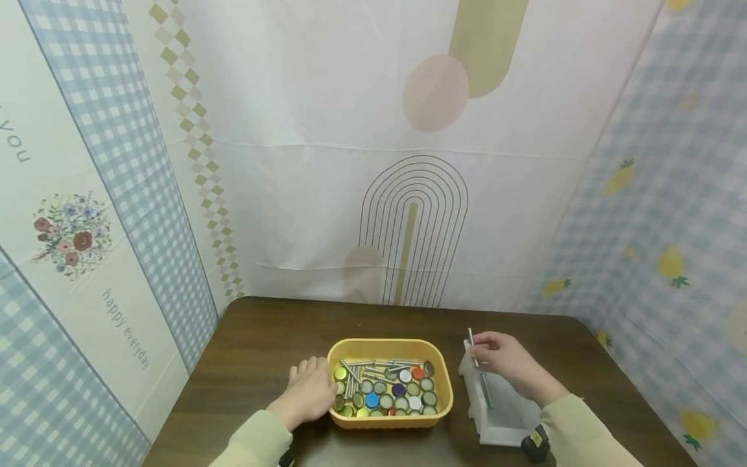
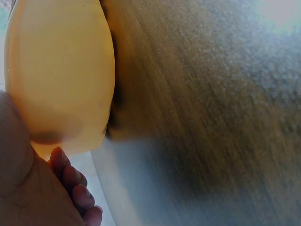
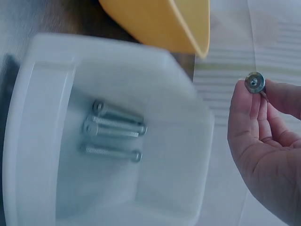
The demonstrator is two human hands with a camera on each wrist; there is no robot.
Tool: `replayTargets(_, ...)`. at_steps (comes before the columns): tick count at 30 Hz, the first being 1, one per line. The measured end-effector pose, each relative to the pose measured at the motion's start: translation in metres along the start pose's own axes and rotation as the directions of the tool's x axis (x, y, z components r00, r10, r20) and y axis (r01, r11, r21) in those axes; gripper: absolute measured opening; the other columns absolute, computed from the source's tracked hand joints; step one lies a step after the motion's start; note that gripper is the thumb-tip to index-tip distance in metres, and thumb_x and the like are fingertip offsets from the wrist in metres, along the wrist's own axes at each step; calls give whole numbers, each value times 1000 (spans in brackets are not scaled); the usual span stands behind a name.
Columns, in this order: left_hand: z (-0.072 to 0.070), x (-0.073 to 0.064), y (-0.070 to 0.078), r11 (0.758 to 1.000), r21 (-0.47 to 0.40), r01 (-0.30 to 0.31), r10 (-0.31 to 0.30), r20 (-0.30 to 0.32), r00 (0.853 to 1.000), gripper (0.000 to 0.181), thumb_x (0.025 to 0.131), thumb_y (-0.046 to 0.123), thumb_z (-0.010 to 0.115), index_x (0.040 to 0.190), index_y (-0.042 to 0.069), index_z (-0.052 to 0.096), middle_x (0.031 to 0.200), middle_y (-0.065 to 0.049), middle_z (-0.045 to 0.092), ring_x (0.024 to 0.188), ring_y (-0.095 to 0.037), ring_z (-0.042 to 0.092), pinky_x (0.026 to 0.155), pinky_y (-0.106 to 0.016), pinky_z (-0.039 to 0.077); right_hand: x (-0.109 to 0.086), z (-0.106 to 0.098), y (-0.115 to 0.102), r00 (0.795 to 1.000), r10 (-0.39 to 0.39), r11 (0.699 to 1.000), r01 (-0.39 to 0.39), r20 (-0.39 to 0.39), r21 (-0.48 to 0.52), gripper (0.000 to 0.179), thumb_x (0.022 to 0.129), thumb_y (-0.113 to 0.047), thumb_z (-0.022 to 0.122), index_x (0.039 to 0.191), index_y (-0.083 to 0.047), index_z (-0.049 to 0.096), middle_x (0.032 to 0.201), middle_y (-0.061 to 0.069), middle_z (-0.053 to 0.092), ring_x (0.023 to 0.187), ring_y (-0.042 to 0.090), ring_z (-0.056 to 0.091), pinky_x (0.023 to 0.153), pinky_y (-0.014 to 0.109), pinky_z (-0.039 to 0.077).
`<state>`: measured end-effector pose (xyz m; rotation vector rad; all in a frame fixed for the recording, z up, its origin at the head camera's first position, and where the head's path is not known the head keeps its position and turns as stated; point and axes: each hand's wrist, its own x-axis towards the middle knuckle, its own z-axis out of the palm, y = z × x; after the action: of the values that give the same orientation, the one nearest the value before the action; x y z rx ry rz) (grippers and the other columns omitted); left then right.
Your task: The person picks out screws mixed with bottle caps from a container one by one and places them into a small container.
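Note:
My right hand (image 1: 506,358) pinches a metal bolt (image 1: 470,335) between thumb and fingertips, upright over the far left edge of a white bin (image 1: 480,415). In the right wrist view, the bolt's round head faces the camera. Several more bolts (image 3: 113,129) lie on the floor of that bin. My left hand (image 1: 312,389) rests against the left side of a yellow basin (image 1: 391,423), its fingers loosely extended. From the left wrist, the fingertips (image 2: 74,176) show just below the basin's outer wall, holding nothing.
Inside the basin, several loose bolts (image 1: 379,375) lie toward the back, with many coloured and silver bottle caps (image 1: 371,399) around them. All stands on a dark wooden table (image 1: 262,344), with patterned cloth (image 1: 303,194) hanging behind and at both sides.

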<state>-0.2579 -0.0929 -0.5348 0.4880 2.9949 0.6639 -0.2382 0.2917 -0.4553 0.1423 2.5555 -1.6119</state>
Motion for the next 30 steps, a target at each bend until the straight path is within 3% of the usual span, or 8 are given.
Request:
replayTargets(4, -1, 1, 1, 1000, 0, 2, -2, -1, 1000, 25, 89, 24, 53, 100, 2, 49, 86, -6, 39, 83, -26, 37, 75, -46, 28, -2, -9, 9, 999, 14, 1000, -15, -47, -25, 35, 95, -10, 58, 123, 11, 50, 108, 21, 61, 100, 30, 62, 82, 40, 52)
replayTargets(11, 1, 1, -1, 1000, 3, 9, -9, 1, 1000, 25, 90, 24, 51, 102, 2, 50, 86, -6, 39, 84, -26, 37, 76, -45, 29, -2, -11, 29, 994, 45, 983, -62, -100, -174, 31, 93, -11, 60, 115, 11, 55, 103, 16, 63, 90, 26, 64, 75, 39, 54)
replayTargets(17, 3, 2, -1, 1000, -7, 10, -10, -1, 1000, 26, 90, 24, 51, 103, 1, 50, 87, -7, 39, 84, -26, 37, 75, -46, 28, -2, 0, 44, 991, 26, 960, -61, -131, -274, 13, 84, -2, 62, 94, 6, 61, 81, 8, 61, 73, 20, 58, 63, 35, 50)
replayTargets(20, 2, 1, -1, 1000, -9, 11, -11, 2, 1000, 25, 90, 23, 52, 102, 1, 50, 86, -7, 40, 84, -26, 38, 75, -46, 29, 0, 7, 53, 991, 12, 946, -56, -137, -320, 6, 80, 1, 62, 76, 1, 57, 65, 4, 54, 60, 17, 51, 55, 31, 43)
replayTargets(24, 2, 0, 0, 1000, -12, -2, 2, 4, 1000, 25, 90, 23, 52, 101, 1, 49, 86, -8, 39, 83, -27, 38, 75, -46, 28, 1, 11, 62, 990, -2, 907, -59, -144, -416, 22, 81, 1, 60, 63, -6, 48, 54, 0, 43, 50, 14, 42, 49, 29, 35)
replayTargets(30, 1, 2, -1, 1000, -3, 11, -10, 18, 1000, 24, 91, 25, 51, 100, 3, 49, 86, -6, 39, 83, -26, 37, 74, -45, 29, 1, 11, 65, 993, -26, 852, -40, -119, -522, 7, 83, -1, 58, 76, -1, 57, 64, 4, 49, 56, 17, 46, 52, 31, 39)
